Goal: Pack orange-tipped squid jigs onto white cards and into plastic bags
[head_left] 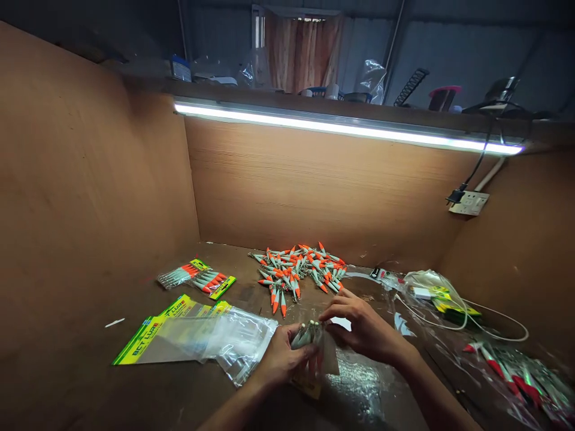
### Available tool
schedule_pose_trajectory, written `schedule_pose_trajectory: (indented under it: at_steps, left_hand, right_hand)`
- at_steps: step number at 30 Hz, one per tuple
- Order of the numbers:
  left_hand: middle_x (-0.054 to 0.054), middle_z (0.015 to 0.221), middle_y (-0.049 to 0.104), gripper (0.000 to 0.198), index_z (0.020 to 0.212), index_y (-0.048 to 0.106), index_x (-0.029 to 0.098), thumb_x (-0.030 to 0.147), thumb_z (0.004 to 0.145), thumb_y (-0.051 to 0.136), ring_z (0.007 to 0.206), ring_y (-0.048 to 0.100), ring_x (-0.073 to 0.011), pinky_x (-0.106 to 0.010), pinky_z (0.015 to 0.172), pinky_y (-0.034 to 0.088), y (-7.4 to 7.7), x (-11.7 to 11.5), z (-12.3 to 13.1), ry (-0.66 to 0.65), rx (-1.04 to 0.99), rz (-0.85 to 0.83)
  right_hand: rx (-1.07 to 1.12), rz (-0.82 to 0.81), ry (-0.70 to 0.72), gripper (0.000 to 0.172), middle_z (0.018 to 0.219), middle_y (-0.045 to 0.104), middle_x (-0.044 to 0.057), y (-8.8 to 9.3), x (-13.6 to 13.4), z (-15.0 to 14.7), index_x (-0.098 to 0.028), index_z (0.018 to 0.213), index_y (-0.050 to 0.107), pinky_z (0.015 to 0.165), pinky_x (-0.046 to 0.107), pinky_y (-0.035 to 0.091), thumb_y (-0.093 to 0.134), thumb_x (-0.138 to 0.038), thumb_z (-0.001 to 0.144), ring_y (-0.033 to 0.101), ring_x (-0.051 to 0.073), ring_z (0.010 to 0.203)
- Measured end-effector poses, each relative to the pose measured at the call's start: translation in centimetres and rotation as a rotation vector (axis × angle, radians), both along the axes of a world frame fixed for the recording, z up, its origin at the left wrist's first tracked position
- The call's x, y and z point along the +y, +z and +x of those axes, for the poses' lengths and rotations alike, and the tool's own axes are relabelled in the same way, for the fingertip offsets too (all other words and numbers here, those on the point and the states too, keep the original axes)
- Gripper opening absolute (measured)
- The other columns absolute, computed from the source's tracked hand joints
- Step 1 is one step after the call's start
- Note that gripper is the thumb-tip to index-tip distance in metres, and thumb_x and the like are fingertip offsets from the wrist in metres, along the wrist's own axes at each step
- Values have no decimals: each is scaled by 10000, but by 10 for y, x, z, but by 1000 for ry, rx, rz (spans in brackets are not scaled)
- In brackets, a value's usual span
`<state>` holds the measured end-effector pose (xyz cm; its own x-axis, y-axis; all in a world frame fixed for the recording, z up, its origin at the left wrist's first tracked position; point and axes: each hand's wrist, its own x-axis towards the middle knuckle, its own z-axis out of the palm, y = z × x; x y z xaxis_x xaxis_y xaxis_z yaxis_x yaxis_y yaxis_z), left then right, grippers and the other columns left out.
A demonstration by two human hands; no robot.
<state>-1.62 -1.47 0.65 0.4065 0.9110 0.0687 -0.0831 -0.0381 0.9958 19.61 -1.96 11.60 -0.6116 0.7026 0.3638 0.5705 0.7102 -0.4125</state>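
Walls (90,179) of brown board stand on three sides of the table (81,383). A long light bar (341,129) glows high above the pile of lures (299,269). The pile sits in the middle, close to the back wall. Its orange and grey lures lie all mixed up.

In front of the pile is a thin bare strip of table, and then the two hands. The left hand (281,359) is closed around a bunch of lures (308,332) and a small clear bag (330,359) together. I cannot tell if the bunch is inside the bag yet. The right hand (366,329) is just beside the bunch, with bent fingers. I cannot tell if it pinches the bag or only touches it.

Left of the pile lie two packed bags (197,276), each with a row of lures inside. In front of those, left of the hands, is a heap of empty bags (197,335) with yellow-green tops. The most open room is the bare table far left of the pile, by the side wall.

Right of the pile it is crowded. A white cord (494,314) loops over shiny wrap, and more lures (503,371) lie by the right wall.
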Motion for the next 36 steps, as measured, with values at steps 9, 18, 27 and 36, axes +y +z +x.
schedule_pose_trajectory:
  at_steps: [9,18,27,36]
  left_hand:
    - [-77,934,757,394,987,734,118,401,724,814,841,683,-245,-313,772,515,-7,11,-3,81,-53,40]
    - [-95,1037,739,406,1105,684,148,405,802,771,918,686,-235,-330,856,524,4,11,-7,160,-265,-17]
    - [-37,762,686,333,828,685,119,450,803,723,708,625,-182,-240,640,466,0,20,-18,327,8,115]
    - [-43,774,692,298,813,685,125,422,823,701,729,626,-187,-249,667,466,3,20,-21,333,38,142]
  right_hand:
    - [219,-84,-156,78,992,664,42,-20,15,-4,-207,964,677,788,308,455,626,-209,906,598,177,854]
    - [492,-681,-82,313,743,651,9,-77,29,-35,-139,808,682,608,238,405,700,-452,828,564,150,675]
    - [620,-731,-134,285,686,617,-4,-78,30,-36,-156,831,641,535,232,409,738,-418,773,529,138,595]
    - [661,-717,-168,180,667,609,-17,-92,30,-45,-169,823,632,535,236,419,693,-334,782,540,130,565]
